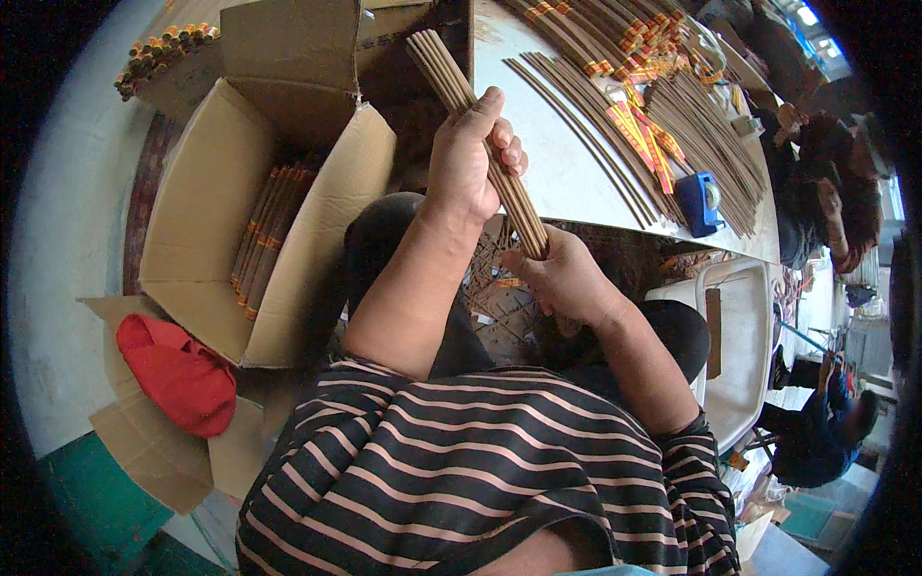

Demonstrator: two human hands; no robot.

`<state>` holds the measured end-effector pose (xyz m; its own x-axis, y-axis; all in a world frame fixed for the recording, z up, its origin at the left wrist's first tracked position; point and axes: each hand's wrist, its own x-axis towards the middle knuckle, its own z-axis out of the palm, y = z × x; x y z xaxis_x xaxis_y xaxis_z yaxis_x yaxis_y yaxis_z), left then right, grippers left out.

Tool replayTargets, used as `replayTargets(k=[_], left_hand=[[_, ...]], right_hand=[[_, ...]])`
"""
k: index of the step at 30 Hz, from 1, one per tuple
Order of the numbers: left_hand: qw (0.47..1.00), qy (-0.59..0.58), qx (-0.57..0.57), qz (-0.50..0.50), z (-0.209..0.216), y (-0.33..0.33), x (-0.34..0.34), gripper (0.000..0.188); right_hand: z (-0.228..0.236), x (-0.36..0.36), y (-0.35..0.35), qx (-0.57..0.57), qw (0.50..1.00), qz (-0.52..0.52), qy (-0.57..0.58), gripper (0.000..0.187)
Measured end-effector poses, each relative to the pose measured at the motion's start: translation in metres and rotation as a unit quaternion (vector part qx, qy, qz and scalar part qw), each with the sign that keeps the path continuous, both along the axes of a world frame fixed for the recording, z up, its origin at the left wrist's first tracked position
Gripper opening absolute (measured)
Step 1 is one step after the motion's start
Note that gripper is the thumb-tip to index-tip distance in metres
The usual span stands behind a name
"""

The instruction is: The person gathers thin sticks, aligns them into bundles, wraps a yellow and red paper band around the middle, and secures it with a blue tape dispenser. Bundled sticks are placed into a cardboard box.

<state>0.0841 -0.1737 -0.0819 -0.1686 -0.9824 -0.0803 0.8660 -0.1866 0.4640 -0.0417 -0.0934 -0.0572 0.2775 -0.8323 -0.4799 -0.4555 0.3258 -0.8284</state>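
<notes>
A slim bundle of brown incense sticks (444, 69) slants across the space in front of my body. My left hand (471, 154) is wrapped round its middle, thumb along the top. At the lower end of the same bundle, the fingers of my right hand (569, 274) close round the stick ends and hide them. To the right on the white table (567, 182) lie loose incense sticks (706, 144), a few of them set apart in a row. Red and yellow paper bands (645, 139) rest over the sticks, beside a blue tape dispenser (702, 204).
Left of me an open cardboard box (197, 211) holds several banded bundles (274, 230). A red cloth (181, 374) lies on its flap. More banded bundles (171, 53) are at the upper left. Sticks litter the floor (495, 298). White plastic tub (740, 346) and people (826, 422) are at right.
</notes>
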Motion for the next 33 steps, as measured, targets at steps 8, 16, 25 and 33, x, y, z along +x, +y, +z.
replayTargets(k=[8, 16, 25, 33], left_hand=[[0.999, 0.012, 0.008, -0.03, -0.002, 0.007, -0.008, 0.033], [0.998, 0.028, 0.042, -0.025, -0.005, -0.003, 0.0, 0.035], [0.997, 0.023, 0.064, -0.033, -0.009, -0.005, -0.003, 0.036], [0.993, 0.02, 0.12, -0.01, -0.01, -0.006, -0.001, 0.037]], right_hand=[[-0.001, -0.019, -0.012, -0.012, 0.998, 0.04, -0.054, 0.028], [-0.068, -0.117, -0.094, -0.346, 0.849, -0.066, 0.394, 0.025], [-0.073, -0.12, -0.097, -0.42, 0.795, 0.001, 0.437, 0.019], [0.018, -0.034, 0.0, -0.387, 0.906, -0.052, 0.163, 0.019]])
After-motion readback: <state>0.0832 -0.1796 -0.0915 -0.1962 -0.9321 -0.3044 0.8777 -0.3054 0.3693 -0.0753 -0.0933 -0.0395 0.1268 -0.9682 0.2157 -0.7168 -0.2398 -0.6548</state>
